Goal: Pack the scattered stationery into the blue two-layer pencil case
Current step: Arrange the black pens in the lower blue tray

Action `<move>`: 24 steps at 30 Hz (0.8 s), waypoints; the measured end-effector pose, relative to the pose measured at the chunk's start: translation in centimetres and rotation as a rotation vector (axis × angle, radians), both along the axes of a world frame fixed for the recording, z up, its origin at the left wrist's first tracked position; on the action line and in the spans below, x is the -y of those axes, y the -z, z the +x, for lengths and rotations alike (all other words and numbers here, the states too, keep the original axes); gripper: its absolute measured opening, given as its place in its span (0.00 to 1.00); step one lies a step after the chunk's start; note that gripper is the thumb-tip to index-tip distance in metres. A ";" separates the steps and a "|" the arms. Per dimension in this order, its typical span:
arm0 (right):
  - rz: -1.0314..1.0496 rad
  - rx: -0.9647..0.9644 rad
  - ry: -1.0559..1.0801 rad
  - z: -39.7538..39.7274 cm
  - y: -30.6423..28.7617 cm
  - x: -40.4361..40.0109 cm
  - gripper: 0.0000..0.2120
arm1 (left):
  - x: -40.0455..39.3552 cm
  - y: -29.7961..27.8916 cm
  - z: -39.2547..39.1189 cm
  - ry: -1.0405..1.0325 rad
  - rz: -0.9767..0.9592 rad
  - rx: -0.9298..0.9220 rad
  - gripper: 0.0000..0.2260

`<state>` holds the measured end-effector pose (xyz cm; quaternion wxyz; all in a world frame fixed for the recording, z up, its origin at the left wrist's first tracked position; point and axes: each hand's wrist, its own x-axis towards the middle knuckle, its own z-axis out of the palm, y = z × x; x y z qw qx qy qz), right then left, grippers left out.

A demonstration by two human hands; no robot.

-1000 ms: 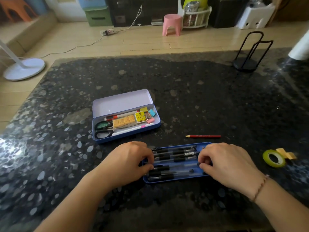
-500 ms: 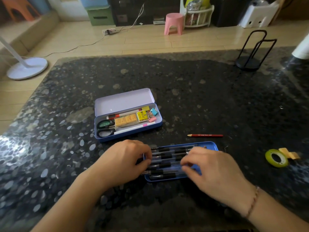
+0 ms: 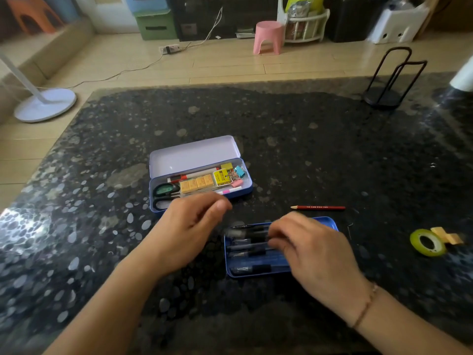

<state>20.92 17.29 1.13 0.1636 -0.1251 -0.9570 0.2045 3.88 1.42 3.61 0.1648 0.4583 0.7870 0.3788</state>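
The blue pencil case (image 3: pixel 199 156) lies open at table centre, its lid flat behind; its base holds scissors (image 3: pixel 165 190), yellow erasers (image 3: pixel 197 184), binder clips and a white pen. Its inner blue tray (image 3: pixel 330 222) sits apart, nearer me, with several black pens (image 3: pixel 249 269) lying in it. My right hand (image 3: pixel 314 254) is over the tray's right half, fingertips down on the pens; blur hides whether it pinches one. My left hand (image 3: pixel 189 226) hovers left of the tray, fingers loosely curled, holding nothing. A red pencil (image 3: pixel 320 207) lies just beyond the tray.
A green tape roll (image 3: pixel 427 243) and a small yellow piece (image 3: pixel 446 235) lie at the right. A black wire stand (image 3: pixel 384 96) is at the far right corner. The table's far edge drops to a wooden floor.
My left hand has lifted off the tray's left end and moved up and left. My right hand has slid left across the tray onto the pens.
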 end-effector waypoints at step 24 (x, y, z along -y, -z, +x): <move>-0.085 0.525 -0.004 2.3 -3.1 -6.4 0.10 | -1.9 2.4 3.4 0.319 -0.151 -0.418 0.10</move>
